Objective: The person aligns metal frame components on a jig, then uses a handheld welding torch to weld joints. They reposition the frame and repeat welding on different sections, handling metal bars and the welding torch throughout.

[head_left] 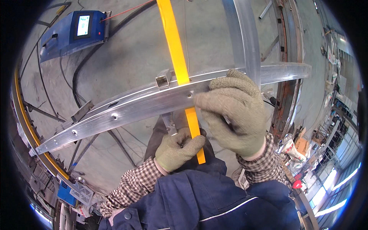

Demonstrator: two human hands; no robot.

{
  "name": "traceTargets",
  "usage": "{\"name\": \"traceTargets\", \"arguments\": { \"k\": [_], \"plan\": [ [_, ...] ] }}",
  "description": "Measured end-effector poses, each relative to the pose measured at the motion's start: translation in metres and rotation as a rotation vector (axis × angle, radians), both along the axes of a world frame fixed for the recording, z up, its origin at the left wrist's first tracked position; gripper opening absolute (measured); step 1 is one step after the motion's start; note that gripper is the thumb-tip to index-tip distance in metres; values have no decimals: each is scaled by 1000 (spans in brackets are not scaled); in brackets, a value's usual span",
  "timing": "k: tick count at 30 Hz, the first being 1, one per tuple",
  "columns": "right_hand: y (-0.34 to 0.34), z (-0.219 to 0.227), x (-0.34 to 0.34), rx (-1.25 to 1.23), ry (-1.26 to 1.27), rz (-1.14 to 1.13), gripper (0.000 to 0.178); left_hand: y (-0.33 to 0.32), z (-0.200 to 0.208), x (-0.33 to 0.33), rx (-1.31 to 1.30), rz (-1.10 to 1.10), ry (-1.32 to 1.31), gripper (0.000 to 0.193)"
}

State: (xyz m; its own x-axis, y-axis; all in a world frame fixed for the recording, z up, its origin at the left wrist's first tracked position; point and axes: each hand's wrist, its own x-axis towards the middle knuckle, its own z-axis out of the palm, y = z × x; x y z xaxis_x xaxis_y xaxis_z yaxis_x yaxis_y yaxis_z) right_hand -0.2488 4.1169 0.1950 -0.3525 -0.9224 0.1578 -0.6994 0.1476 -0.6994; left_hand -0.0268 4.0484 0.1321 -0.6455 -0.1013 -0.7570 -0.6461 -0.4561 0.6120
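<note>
Pinching yellow bar [175, 42], left hand [174, 152] partly hidden; right hand [235, 115] blurred, grip unclear.

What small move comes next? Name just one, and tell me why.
Probably ease the right hand slightly left, to the hole beside its fingertips. The yellow bar passes behind the silver beam close to that hole, and the left hand seems to grip the bar near its lower end, which should help steady it.
</note>
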Motion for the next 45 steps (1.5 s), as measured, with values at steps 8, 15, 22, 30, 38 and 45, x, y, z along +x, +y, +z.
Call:
{"name": "traceTargets", "arguments": {
  "k": [8,15,22,30,38,45],
  "plan": [
    [-6,-4,8,96,164,-51,25,-2,-3,-2,-7,-87,7,61],
    [-10,-2,11,103,240,-95,26,-6,-1,-5,18,-113,-4,68],
    [-22,-1,13,139,334,-10,24,-5,0,-7,-27,-90,52,64],
    [-29,-2,17,129,216,-25,31,1,0,-9,22,7,70,64],
    [8,4,-8,123,308,-50,72,-4,-2,-7,-44,-85,87,64],
    [39,7,-29,209,360,-242,68,-16,5,-5,-40,-239,2,52]
  ]
}}
